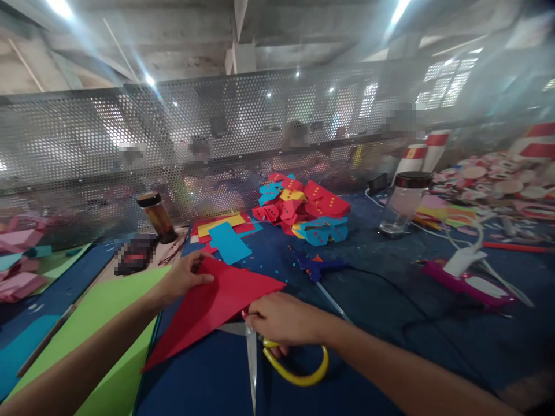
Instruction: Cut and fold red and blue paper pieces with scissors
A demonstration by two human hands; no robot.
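While the left hand (184, 277) pinches the red paper sheet (212, 306) with its fingers at the 10 o'clock corner, low over the table (381, 300), the right hand (281, 318) grips the yellow-handled scissors (303, 378) at 4 o'clock. Held by one corner, the sheet could buckle and skew the cut, and one blade points toward 6 o'clock, at the person.

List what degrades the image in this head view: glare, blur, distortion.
Head view: ceiling lights flare in streaks, hazing the upper right; the perforated screen bows from wide-angle distortion; the right edge is soft; left hand, right hand, red paper and scissors are fairly sharp.
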